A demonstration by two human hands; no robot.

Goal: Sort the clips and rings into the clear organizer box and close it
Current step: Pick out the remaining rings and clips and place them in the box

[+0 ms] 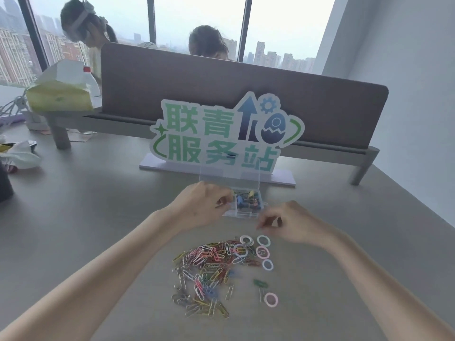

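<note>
1. I see the clear organizer box (246, 205) on the table (98, 217), lid raised, some coloured clips inside.
2. The paper clips (206, 269) and rings (263, 252) lie in a heap nearer to me.
3. My left hand (204, 205) touches the box with curled fingers; whether it grips something I cannot tell.
4. My right hand (285, 222) hovers above the rings, fingers curled; I cannot tell if it pinches anything.
5. A sign (226, 134) stands behind the box.

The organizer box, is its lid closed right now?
No, the clear lid stands upright behind the box, leaving the compartments with clips inside open to view.
</note>
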